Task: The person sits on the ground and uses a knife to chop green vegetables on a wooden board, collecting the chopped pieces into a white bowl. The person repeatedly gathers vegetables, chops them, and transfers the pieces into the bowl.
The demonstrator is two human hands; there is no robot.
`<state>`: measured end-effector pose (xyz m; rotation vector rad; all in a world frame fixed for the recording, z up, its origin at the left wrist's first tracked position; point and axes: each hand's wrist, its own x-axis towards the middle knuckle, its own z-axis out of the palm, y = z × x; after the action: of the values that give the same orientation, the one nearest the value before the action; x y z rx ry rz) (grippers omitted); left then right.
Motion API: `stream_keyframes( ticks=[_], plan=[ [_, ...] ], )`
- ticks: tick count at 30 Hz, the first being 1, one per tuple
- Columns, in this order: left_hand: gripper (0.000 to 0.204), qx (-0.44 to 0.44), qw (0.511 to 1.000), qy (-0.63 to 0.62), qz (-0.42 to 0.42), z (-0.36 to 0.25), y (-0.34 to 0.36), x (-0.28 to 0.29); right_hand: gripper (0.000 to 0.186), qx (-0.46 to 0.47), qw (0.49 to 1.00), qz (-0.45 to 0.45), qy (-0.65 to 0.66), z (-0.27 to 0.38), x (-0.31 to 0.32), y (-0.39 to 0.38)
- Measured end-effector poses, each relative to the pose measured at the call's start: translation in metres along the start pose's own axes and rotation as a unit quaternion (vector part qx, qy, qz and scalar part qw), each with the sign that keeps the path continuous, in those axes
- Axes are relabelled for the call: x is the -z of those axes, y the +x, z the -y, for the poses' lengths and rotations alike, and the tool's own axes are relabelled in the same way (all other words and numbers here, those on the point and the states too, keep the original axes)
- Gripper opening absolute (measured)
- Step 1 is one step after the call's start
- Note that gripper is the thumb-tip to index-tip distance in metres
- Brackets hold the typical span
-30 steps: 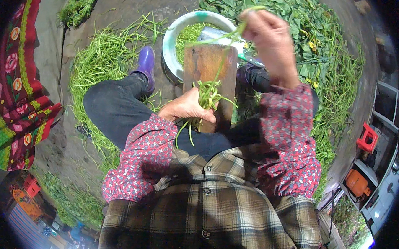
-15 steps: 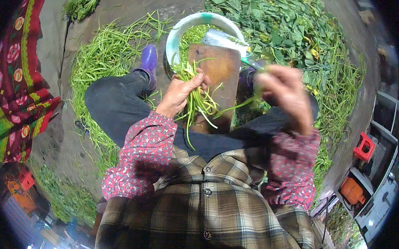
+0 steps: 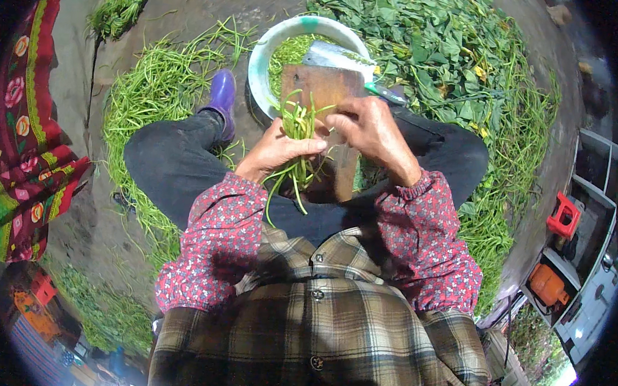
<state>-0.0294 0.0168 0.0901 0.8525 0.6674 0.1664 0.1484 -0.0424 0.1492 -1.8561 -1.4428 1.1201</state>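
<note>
My left hand (image 3: 275, 150) is wrapped round a loose bunch of long green stems (image 3: 298, 124), whose ends stick out above and below the fist. Close beside its right side is my right hand (image 3: 375, 132), with fingers bent and pinched together at the bunch; whatever they grip is too small to make out. Beneath both hands a wooden board (image 3: 323, 83) slopes from my lap onto the rim of a pale basin (image 3: 260, 66). Chopped green pieces (image 3: 288, 56) lie in the basin. A broad-bladed knife (image 3: 337, 57) with a green handle rests across the basin's right side.
Long green stems (image 3: 156, 84) lie heaped on the left, beside my purple boot (image 3: 221, 94). A wide pile of leafy greens (image 3: 438, 45) covers the far right. A patterned red cloth (image 3: 23, 126) is at the left edge, a red stool (image 3: 564, 216) at the right.
My right hand has come in leftward from beside the knife handle to the bunch. The stem that trailed between my hands no longer stretches across. My left hand keeps hold of the bunch.
</note>
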Motion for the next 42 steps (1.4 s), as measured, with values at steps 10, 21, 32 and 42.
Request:
stream_keyframes(
  ticks=[10,21,32,42],
  plan=[
    [0.025,0.010,0.999,-0.016,0.046,-0.003,-0.002,-0.004,0.023,-0.068,0.923,-0.159,0.343,-0.008,-0.029,0.006],
    [0.029,0.002,0.983,-0.180,0.026,0.009,0.003,0.004,0.020,0.045,0.895,-0.224,0.384,0.000,0.019,-0.008],
    [0.017,-0.080,0.972,-0.220,0.001,0.015,0.008,0.008,0.018,-0.071,0.936,-0.032,0.342,-0.028,-0.027,-0.048],
    [0.020,-0.020,0.999,-0.044,-0.021,0.001,-0.001,-0.011,0.021,0.174,0.966,-0.176,0.070,0.027,-0.019,0.023]
  ],
)
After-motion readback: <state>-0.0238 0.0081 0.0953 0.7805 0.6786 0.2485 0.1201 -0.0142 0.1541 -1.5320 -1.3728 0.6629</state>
